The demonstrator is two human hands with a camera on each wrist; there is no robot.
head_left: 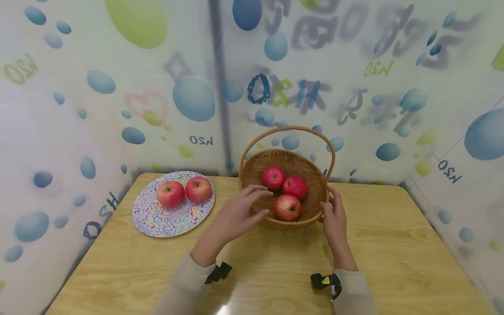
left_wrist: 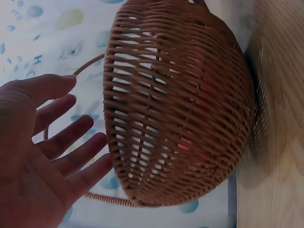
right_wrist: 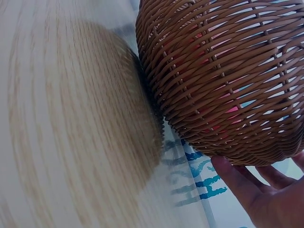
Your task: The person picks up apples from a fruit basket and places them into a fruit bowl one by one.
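A wooden table (head_left: 393, 245) bears a patterned plate (head_left: 151, 219) and wicker basket (head_left: 285, 161).

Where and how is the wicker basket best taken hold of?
Probably at the top of its handle, fingers wrapped round it from above: the thin arch rises over the rim of the wicker basket, and nothing covers it. It spans the basket from side to side, which should help keep the three apples inside.
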